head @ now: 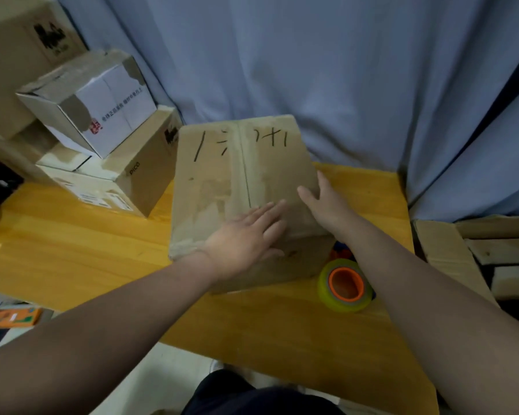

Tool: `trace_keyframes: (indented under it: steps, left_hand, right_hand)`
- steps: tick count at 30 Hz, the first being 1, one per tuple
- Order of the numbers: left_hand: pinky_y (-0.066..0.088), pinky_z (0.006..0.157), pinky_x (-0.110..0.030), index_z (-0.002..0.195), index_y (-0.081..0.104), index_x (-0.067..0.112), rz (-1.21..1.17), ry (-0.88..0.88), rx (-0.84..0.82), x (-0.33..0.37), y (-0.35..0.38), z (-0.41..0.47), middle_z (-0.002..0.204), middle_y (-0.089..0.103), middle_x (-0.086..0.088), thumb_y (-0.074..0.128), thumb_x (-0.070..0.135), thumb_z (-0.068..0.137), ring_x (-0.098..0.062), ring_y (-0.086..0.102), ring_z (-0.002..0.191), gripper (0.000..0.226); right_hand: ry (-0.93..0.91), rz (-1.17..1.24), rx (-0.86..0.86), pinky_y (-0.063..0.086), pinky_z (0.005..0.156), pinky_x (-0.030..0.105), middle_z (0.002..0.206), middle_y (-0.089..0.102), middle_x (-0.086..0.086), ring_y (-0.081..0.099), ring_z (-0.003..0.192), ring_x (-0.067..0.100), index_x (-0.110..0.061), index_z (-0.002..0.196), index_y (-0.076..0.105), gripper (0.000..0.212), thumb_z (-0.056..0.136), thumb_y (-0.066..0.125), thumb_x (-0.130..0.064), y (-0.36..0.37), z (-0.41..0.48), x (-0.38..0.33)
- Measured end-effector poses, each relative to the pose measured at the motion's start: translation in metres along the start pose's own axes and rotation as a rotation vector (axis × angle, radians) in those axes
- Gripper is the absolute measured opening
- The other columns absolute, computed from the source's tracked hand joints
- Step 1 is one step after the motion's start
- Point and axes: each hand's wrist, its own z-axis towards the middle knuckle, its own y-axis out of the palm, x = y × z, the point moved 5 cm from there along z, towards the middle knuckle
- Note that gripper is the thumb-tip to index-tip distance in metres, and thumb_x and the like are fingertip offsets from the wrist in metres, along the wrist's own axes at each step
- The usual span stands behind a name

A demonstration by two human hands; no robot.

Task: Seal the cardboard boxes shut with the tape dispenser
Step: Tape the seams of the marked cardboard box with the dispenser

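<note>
— Closest thing?
— Dark trousers [252, 396] at the very bottom. Then two bare arms [132, 310], reaching forward over a yellow wooden table [72, 250].

— And the tape roll [345, 284]?
— Lying on the table, just beside the near right corner of the cardboard box [222, 175], close to the right arm. Yellow-green, with an orange ring in the middle. A bit of blue behind it, too hidden to tell what.

— The left hand [246, 238]?
— Wide open. Fingers straight and close together, flat on the near part of the box top. Gripping nothing.

— The right hand [324, 202]?
— Also open, fingers spread, flat on the right edge of the box top, thumb pointing toward the middle line. Nothing held.

— The box itself?
— Brown, standing in the middle of the table. Both top flaps down, one line down the middle. Black pen marks on the far half. Shiny patches on top; tape or not, hard to tell.

— Further back?
— On the left, a PICO box [141, 181] on the table, a white box [102, 115] tilted on top of it, a bigger brown box [12, 55] behind. On the right, beside the table, flat cardboard [450, 253]. Behind everything, a blue curtain [312, 55].
</note>
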Motion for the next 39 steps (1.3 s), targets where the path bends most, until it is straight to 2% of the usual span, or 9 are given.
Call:
trace_keyframes:
  steps: [4,10,12,15,18,22,32,37,39]
  left_hand:
    - [0.003,0.119,-0.050,0.150,-0.017,0.015,0.158,-0.133,-0.249,-0.020,0.013,0.022,0.158,-0.014,-0.015,0.045,0.063,0.088,-0.033,-0.008,0.146,0.100]
    - [0.001,0.119,-0.044,0.150,-0.018,0.023,0.135,-0.045,-0.206,-0.038,0.016,0.049,0.160,-0.012,-0.007,0.040,0.067,0.088,-0.030,-0.006,0.147,0.096]
    - [0.002,0.119,-0.041,0.150,-0.017,0.026,0.124,-0.048,-0.184,-0.040,0.016,0.058,0.161,-0.010,-0.004,0.040,0.065,0.088,-0.029,-0.004,0.147,0.092]
    - [0.002,0.119,-0.038,0.150,-0.016,0.029,0.106,-0.087,-0.150,-0.044,0.016,0.070,0.161,-0.008,0.000,0.039,0.063,0.089,-0.027,-0.002,0.148,0.089]
    - [0.002,0.119,-0.037,0.151,-0.013,0.029,0.119,-0.090,-0.120,-0.047,0.017,0.071,0.161,-0.006,-0.001,0.039,0.063,0.089,-0.026,-0.001,0.148,0.087]
    - [0.002,0.118,-0.037,0.152,-0.006,0.024,0.092,-0.113,-0.075,-0.053,0.020,0.057,0.161,-0.001,-0.004,0.042,0.060,0.090,-0.025,0.001,0.148,0.087]
    - [0.005,0.118,-0.035,0.150,0.026,0.019,-0.440,-0.137,-0.065,-0.068,0.001,0.041,0.159,0.015,-0.002,0.034,0.052,0.098,-0.017,0.010,0.147,0.062]
    - [0.040,0.064,-0.031,0.086,0.063,0.012,-0.815,-0.128,-0.003,-0.070,-0.018,0.019,0.079,0.058,-0.004,0.043,0.037,0.100,-0.014,0.053,0.070,0.035]
    - [0.047,0.068,-0.029,0.098,0.065,0.011,-0.949,-0.189,-0.043,-0.070,-0.022,0.006,0.086,0.064,-0.001,0.039,0.046,0.099,-0.012,0.058,0.077,0.043]
  right_hand:
    - [0.028,-0.015,0.098,0.034,0.106,0.040,0.159,0.018,0.004,0.031,0.139,0.030,-0.022,0.154,-0.003,0.065,0.103,0.030,-0.043,-0.005,-0.011,0.008]
    - [0.073,0.613,0.402,0.050,0.095,0.038,0.130,0.054,0.001,0.055,0.115,0.020,-0.031,0.147,0.031,0.045,0.103,0.037,-0.036,-0.025,-0.020,0.055]
    - [0.203,0.469,0.486,0.050,0.064,0.028,0.098,0.057,0.000,0.058,0.082,0.019,-0.022,0.147,0.032,0.048,0.100,0.042,-0.017,-0.030,-0.021,0.091]
    - [0.421,0.062,0.212,0.050,0.065,0.039,0.122,0.053,0.009,0.059,0.092,0.031,-0.016,0.152,0.015,0.077,0.087,0.055,-0.007,-0.011,-0.016,0.147]
    - [0.491,-0.160,-0.020,0.048,0.072,0.039,0.130,0.048,0.016,0.056,0.102,0.033,-0.016,0.153,0.000,0.093,0.085,0.062,-0.011,0.011,-0.016,0.174]
    - [0.526,-0.492,0.069,0.053,0.079,0.041,0.120,0.050,0.013,0.056,0.105,0.032,-0.014,0.141,0.029,0.069,0.084,0.069,-0.018,0.021,-0.022,0.182]
    - [0.275,-0.014,0.572,0.051,0.072,0.050,0.091,0.057,0.012,0.061,0.086,0.042,-0.009,0.130,0.033,0.067,0.076,0.072,0.000,0.010,-0.087,0.119]
    - [0.085,0.037,0.786,0.045,0.082,0.037,0.109,0.059,0.008,0.056,0.100,0.032,-0.013,0.131,0.045,0.070,0.069,0.079,-0.010,0.000,-0.122,0.058]
    - [-0.004,0.041,0.818,0.041,0.088,0.031,0.115,0.058,0.009,0.053,0.108,0.027,-0.012,0.129,0.051,0.069,0.066,0.078,-0.012,0.011,-0.128,0.032]
